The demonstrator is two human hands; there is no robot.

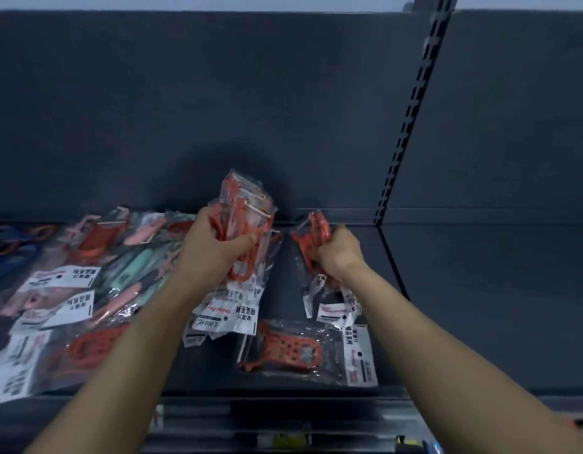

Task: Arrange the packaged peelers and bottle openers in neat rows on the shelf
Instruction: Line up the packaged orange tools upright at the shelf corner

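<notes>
Gripping crinkly, glossy packets — red-filled

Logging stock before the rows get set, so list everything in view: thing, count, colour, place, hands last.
Left-hand bundle: several packs, count unclear, red, held above the shelf's middle.
Right-hand bundle: a few packs, red, held right of the first.
Loose pack: one, red, flat near the shelf's front edge.
Mixed pile: many packs, pink, green and red, shelf's left part.
Blue items: blurred, count unclear, far left.
Shelf: one, dark grey.
Slotted upright: one, dark, rising at the back right.
Left hand: grips the larger bundle.
Right hand: grips the smaller bundle.
</notes>
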